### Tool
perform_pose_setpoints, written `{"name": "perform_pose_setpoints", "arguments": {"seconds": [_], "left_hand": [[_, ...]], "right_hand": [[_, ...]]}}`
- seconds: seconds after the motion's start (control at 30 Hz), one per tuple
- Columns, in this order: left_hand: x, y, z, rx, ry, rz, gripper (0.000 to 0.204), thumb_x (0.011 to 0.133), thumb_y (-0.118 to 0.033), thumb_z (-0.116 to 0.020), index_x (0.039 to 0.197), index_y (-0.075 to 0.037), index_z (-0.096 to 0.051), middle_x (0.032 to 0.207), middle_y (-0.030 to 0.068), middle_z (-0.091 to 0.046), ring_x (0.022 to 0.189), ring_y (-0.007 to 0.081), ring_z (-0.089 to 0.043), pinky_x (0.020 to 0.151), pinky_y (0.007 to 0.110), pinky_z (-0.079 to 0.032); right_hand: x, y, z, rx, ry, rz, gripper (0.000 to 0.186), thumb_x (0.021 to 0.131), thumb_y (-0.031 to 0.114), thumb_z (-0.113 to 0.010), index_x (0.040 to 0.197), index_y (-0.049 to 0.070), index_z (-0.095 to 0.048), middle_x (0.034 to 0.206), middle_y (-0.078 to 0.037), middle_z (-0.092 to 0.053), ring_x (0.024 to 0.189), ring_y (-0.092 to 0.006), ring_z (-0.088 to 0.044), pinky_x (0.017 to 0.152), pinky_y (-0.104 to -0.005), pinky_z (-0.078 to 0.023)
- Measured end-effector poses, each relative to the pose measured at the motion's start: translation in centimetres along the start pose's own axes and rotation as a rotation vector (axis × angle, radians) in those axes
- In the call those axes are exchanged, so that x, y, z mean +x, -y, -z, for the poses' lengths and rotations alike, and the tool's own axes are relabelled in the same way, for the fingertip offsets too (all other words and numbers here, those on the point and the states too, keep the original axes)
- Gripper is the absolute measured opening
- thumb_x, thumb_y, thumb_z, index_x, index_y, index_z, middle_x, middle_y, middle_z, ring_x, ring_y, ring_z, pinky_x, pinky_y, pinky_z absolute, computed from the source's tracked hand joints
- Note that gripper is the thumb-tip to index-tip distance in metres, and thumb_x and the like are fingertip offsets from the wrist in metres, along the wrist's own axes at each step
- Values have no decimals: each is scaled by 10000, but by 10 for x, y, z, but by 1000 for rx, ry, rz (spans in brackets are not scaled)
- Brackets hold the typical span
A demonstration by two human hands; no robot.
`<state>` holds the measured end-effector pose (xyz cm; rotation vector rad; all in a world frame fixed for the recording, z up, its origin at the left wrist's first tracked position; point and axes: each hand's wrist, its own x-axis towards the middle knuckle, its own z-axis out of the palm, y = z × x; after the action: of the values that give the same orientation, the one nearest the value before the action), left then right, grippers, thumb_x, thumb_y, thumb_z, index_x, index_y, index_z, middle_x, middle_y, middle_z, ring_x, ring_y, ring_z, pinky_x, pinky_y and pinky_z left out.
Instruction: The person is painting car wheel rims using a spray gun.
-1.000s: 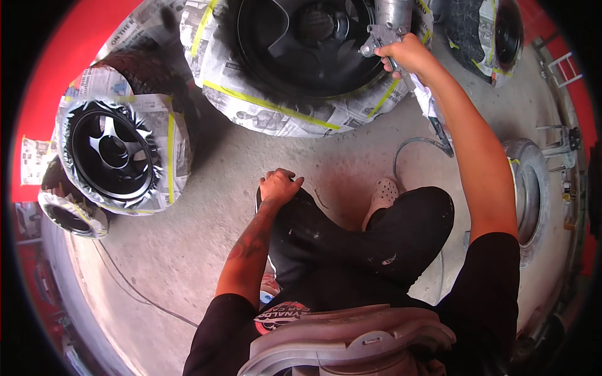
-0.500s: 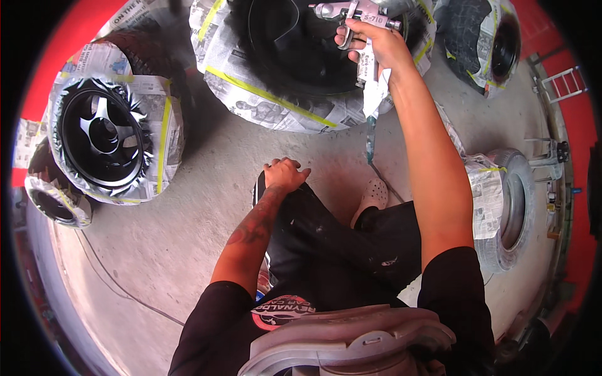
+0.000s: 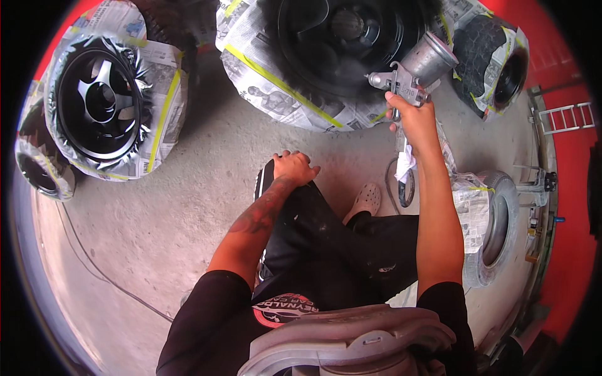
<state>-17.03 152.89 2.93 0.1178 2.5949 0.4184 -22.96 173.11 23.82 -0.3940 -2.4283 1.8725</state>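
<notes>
My right hand is wrapped round the handle of a silver spray gun, which has a metal cup on it. The nozzle points left, just over the lower right part of a large black wheel. Faint mist hangs near the nozzle. Newspaper and yellow tape cover the tire round that wheel. White wrapping and a hose hang below the gun's handle. My left hand rests on my left knee, fingers stretched out, holding nothing.
At the left stands another masked wheel with a black and silver rim, a smaller masked one beside it. Masked tires stand at the upper right and lower right. A cable crosses the left floor.
My right hand has moved right and lower with the spray gun, tilting it so its cup now shows. The view has shifted slightly. My left hand stays on the knee.
</notes>
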Motion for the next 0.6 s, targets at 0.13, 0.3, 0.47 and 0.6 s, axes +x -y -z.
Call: {"name": "perform_pose_setpoints", "arguments": {"seconds": [0.13, 0.3, 0.47, 0.6], "left_hand": [[-2, -1, 0, 17, -8, 12, 495, 848, -586, -578, 1114, -200, -739, 1225, 44, -665, 1232, 252, -538, 1070, 549, -318], [-5, -1, 2, 4, -9, 20, 499, 856, -578, -571, 1106, -180, -738, 1218, 48, -668, 1228, 254, -541, 1075, 554, -313], [-9, 1, 3, -8, -7, 9, 489, 859, -559, -575, 1100, -166, -738, 1217, 53, -664, 1230, 259, -539, 1077, 562, -309], [-9, -3, -4, -4, -32, -16, 459, 831, -545, -624, 1091, -189, -752, 1202, 44, -673, 1218, 241, -547, 1077, 541, -330]], "right_hand": [[-2, 38, -57, 345, 92, 225, 190, 886, 119, -700, 1044, 26, -654, 857, -81, -681, 686, -155, -659, 500, -294, -496], [-15, 46, -80, 447, 165, 285, 205, 881, 99, -697, 1064, 23, -644, 907, -87, -698, 743, -167, -686, 516, -290, -507], [-47, -19, -58, 198, 152, 104, 375, 850, 61, -703, 1208, 43, -594, 876, -29, -658, 687, -96, -627, 494, -233, -496], [-98, -51, -25, 13, 12, 80, 460, 861, 55, -690, 1303, 39, -564, 926, -47, -667, 740, -118, -654, 564, -248, -521]]}}
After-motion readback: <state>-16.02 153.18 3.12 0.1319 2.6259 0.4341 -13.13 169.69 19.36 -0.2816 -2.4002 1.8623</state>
